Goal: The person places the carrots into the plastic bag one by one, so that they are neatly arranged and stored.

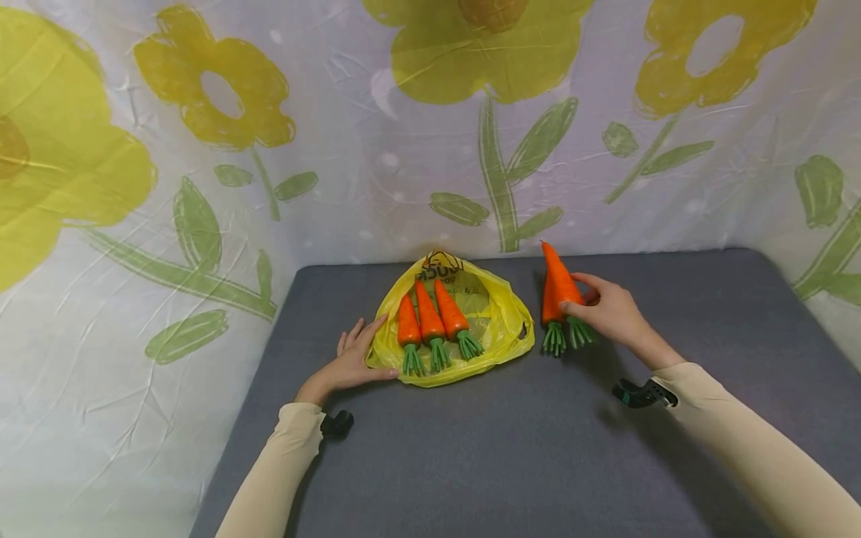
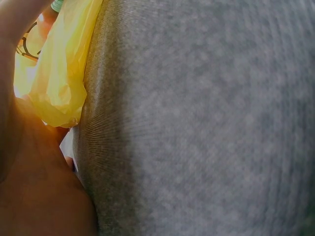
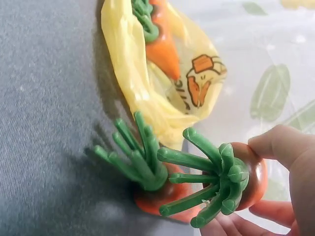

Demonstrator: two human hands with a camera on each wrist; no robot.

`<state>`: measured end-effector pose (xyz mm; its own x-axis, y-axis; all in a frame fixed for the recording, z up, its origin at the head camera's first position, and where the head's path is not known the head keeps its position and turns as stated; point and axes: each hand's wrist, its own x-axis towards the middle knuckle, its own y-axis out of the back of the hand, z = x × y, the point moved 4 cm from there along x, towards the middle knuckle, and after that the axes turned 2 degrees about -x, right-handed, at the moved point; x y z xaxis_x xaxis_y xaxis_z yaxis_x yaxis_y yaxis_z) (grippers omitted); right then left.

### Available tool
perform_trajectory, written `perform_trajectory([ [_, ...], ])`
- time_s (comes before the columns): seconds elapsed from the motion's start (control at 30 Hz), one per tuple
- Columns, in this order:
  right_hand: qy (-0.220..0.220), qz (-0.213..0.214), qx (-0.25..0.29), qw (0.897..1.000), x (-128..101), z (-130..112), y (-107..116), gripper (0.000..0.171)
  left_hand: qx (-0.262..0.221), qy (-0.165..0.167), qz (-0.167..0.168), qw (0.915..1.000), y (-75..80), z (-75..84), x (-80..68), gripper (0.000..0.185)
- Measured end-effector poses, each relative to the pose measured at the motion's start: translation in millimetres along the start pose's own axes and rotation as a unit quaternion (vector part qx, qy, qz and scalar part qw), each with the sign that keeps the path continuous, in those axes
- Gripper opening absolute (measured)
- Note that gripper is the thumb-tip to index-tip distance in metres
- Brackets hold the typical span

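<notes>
Three toy carrots (image 1: 430, 314) with green tops lie side by side in an opened yellow plastic bag (image 1: 501, 329). My left hand (image 1: 350, 360) rests at the bag's left edge, thumb along the front rim and fingers spread behind; the left wrist view shows the bag (image 2: 66, 73) beside that hand (image 2: 44, 172). To the right of the bag, my right hand (image 1: 608, 310) pinches a carrot (image 1: 563, 280) between thumb and fingers. Another carrot (image 3: 162, 199) lies on the table just left of it, partly hidden behind the held one's green top (image 3: 211, 177) in the right wrist view.
A dark grey cloth-covered table (image 1: 471, 456) carries everything. Behind and along the sides hangs a pale sheet (image 1: 336, 217) printed with large yellow flowers, reaching the table's back edge. A dark band (image 1: 639, 392) sits on the right wrist and another (image 1: 338, 424) on the left.
</notes>
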<state>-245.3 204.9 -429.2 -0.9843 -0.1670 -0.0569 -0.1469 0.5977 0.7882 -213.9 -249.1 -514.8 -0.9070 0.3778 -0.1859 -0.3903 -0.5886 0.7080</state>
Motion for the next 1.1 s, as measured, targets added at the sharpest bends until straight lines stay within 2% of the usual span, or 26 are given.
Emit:
perform_trajectory([
  [0.37, 0.022, -0.024, 0.010, 0.999, 0.0, -19.4, -11.7, 0.074, 0.000, 0.003, 0.002, 1.0000, -1.7, -1.4, 0.2, 0.107],
  [1.1, 0.081, -0.043, 0.037, 0.995, -0.7, -54.0, -40.6, 0.067, 0.006, 0.004, -0.001, 1.0000, -0.8, -2.4, 1.3, 0.107],
])
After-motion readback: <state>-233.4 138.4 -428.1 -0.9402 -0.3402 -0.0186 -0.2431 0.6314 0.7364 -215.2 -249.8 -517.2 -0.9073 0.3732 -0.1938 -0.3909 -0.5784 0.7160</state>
